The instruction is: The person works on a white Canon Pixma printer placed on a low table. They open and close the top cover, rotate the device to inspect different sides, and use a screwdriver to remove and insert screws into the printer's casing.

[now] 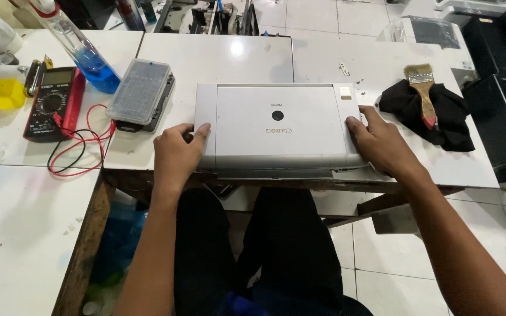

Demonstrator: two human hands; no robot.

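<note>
Table: a white tiled worktable [218,52] is seen from above, its near edge just before the person's lap.
Printer: a flat, grey rectangular plastic printer [276,126] is laid at the near edge; its long axis is set left to right, its front turned toward the person.
Left hand: the left hand [177,153] is clasped on the printer's left end, thumb on top.
Right hand: the right hand [382,143] is wrapped round the right end.
Cloth: a black cloth [449,114] is spread to the right, a wooden-handled brush [424,93] laid on it.
Meter: a red-cased multimeter [54,102] is placed at far left.
</note>
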